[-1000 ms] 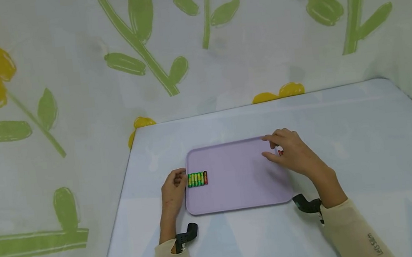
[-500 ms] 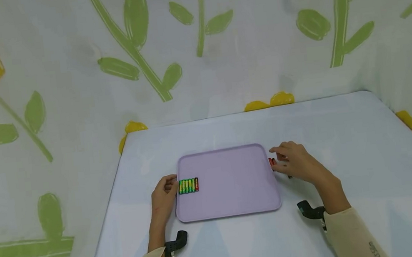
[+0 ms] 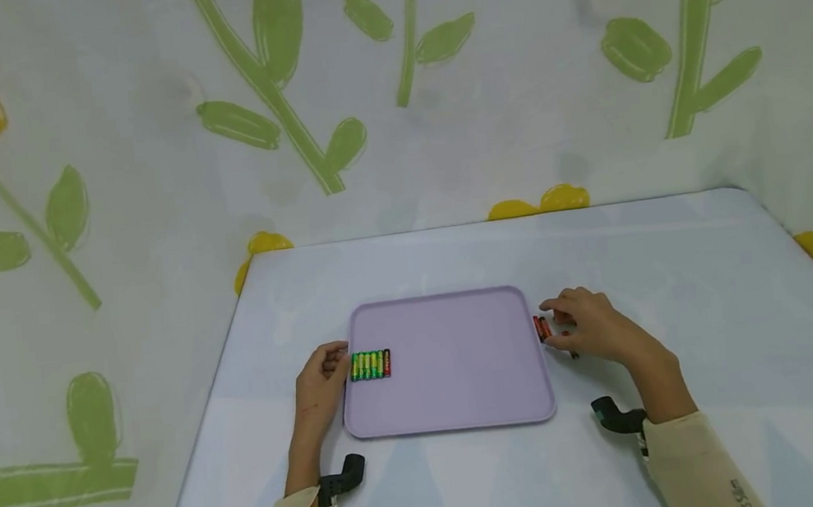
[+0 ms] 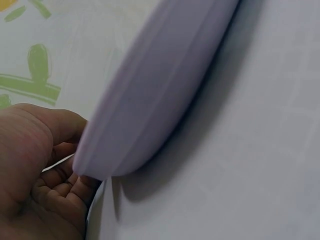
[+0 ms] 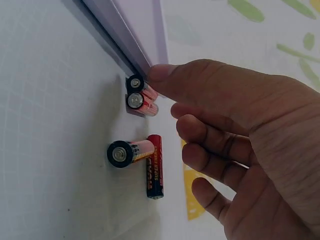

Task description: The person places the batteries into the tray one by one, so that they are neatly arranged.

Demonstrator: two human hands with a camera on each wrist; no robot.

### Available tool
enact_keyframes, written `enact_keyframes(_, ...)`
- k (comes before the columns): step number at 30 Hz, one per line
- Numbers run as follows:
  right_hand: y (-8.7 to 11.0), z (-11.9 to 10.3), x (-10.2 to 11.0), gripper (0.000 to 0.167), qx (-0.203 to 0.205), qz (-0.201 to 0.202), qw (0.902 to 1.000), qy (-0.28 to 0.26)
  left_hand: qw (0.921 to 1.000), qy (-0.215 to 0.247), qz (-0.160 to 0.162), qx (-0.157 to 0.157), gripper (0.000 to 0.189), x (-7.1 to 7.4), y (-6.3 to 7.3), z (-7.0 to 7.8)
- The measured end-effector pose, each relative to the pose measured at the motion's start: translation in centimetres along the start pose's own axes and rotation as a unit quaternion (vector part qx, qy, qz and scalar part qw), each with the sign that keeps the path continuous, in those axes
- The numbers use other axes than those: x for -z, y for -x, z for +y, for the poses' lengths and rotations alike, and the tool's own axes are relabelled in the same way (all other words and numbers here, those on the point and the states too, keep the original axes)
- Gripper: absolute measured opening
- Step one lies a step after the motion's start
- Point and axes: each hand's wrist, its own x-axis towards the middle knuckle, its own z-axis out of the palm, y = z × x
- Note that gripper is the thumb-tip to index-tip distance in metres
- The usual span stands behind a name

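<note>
A lilac tray lies on the table, with a row of green batteries and one red battery along its left side. My left hand holds the tray's left rim; in the left wrist view the thumb goes behind the rim and the curled fingers are at its outer side. Just beyond the right rim, my right hand hovers with fingers loosely bent and nothing between them. Below its thumb, two red-and-black batteries lie side by side against the tray. Another standing-looking battery overlaps a lying red battery.
The pale table extends around the tray, with its far edge meeting a flower-patterned backdrop. Black wrist-camera mounts stick out from both sleeves.
My right hand has moved from over the tray's right side to beyond its right rim, above the loose red batteries. My left hand stays at the left rim; the head view has shifted slightly.
</note>
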Motion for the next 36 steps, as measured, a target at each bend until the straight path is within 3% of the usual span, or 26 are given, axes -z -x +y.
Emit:
enact_keyframes(11, -0.4, 0.3, -0.6, 0.042, 0.003, -0.01, 0.9999, 0.006, 1.0, -0.003, 0.007, 0.005, 0.026, 0.0, 0.2, 0.2)
enact_keyframes(16, -0.3, 0.5, -0.5, 0.035, -0.003, -0.017, 0.9998, 0.003, 1.0, 0.004, 0.004, -0.008, 0.027, -0.1, -0.2, 0.5)
enact_keyframes(26, 0.4, 0.6, 1.1, 0.033, -0.02, 0.014, 0.9997, -0.002, 0.9996, 0.023, -0.005, -0.016, 0.028, -0.8, -0.4, 1.7)
enact_keyframes(36, -0.5, -0.9, 0.1, 0.03, 0.037, 0.05, 0.998, -0.016, 0.9998, 0.015, 0.011, -0.002, 0.026, -1.2, 0.2, 0.8)
